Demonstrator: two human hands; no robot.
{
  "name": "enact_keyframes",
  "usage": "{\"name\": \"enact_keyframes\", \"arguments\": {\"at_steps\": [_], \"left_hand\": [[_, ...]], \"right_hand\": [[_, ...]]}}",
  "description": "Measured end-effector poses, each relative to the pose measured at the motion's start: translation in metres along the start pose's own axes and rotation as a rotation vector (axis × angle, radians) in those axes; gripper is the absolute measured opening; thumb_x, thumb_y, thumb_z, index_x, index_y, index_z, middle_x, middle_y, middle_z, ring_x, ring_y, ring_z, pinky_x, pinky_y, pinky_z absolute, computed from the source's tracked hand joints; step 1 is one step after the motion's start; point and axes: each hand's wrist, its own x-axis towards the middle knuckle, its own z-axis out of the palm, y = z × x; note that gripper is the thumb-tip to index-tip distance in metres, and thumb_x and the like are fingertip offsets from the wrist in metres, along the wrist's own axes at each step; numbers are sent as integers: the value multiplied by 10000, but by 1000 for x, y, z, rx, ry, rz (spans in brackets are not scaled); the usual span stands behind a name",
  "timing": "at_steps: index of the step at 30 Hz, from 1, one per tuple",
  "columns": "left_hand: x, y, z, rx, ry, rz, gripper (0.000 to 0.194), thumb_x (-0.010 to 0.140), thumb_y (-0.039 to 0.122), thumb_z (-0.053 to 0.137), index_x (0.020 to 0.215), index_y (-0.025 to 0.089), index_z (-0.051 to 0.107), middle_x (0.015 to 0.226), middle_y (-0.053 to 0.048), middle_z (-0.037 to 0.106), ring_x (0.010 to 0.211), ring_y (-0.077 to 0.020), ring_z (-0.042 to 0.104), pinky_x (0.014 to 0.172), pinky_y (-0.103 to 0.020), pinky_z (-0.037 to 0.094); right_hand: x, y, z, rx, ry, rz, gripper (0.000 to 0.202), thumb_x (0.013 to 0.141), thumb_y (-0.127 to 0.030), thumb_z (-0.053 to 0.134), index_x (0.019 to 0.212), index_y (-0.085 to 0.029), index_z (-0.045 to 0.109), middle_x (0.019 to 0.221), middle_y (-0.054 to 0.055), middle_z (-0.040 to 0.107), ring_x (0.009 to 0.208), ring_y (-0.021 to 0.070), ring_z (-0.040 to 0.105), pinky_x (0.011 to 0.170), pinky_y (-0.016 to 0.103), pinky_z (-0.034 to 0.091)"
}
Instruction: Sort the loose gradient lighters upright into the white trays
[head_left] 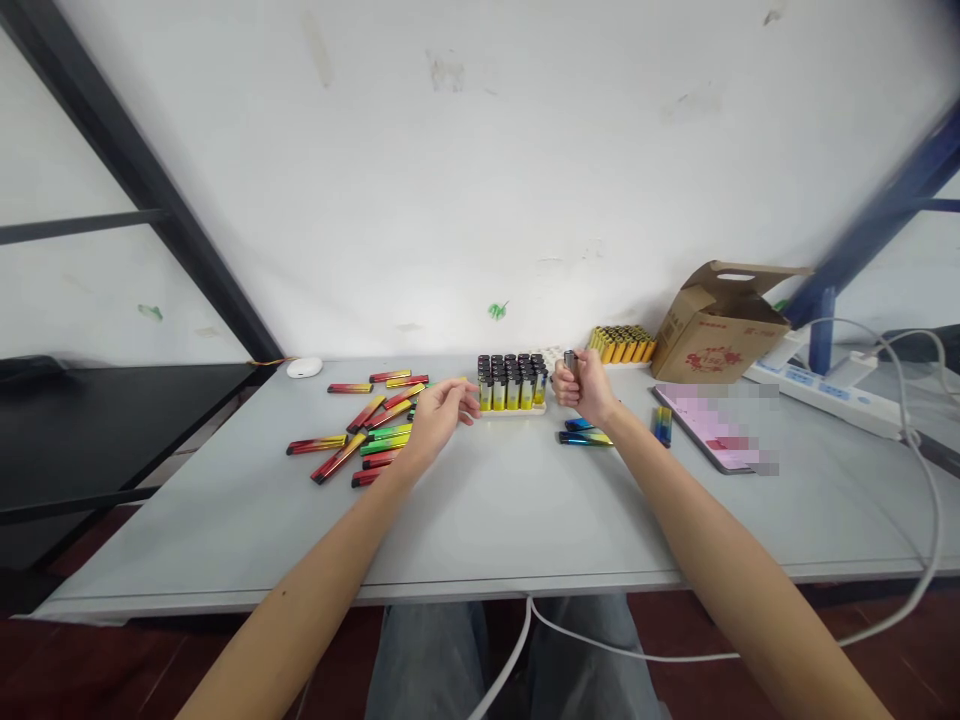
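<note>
My right hand (586,390) is closed around a lighter (571,362) held upright, its dark top showing above the fist. Just to the left of that hand stands a block of yellow lighters with black tops (513,385), packed in rows in a white tray (517,411). At the block's left side is my left hand (448,405), fingers loosely bent and apart, with nothing seen in it. Loose red-and-yellow lighters (339,458) and green ones (387,441) lie scattered left of this hand. A few blue-and-yellow lighters (586,438) lie below my right hand, partly hidden by the forearm.
Behind my right hand stands another batch of yellow lighters (624,344). To its right are an open cardboard box (712,330), a device with a pink screen (709,425), and a white power strip (832,398) with cables. A white case (304,368) sits at the back left.
</note>
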Motion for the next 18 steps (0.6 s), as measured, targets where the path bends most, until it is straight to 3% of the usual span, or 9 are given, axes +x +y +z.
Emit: {"name": "enact_keyframes", "arguments": {"at_steps": [6,10,18], "left_hand": [[0,1,0,8,-3,-8,197,800,266,482,825,144,635,647,-20,639,559,-126,611,534,-250,465],[1,1,0,16,-3,-11,199,787,273,496,818,147,645,635,-16,634,539,-121,586,527,-251,459],[-1,2,0,14,0,-18,200,783,292,520,813,145,653,629,-15,627,531,-116,569,532,-251,455]], "right_hand": [[-3,-1,1,34,-14,-32,420,817,-583,409,603,-227,346,471,-82,196,411,80,127,371,193,148],[-5,-4,1,93,-72,-56,398,792,-603,402,727,-215,459,523,-57,324,412,85,215,383,200,195],[-7,-3,1,122,-91,-46,192,732,-368,516,847,-217,484,633,-35,442,462,98,347,407,210,269]]}}
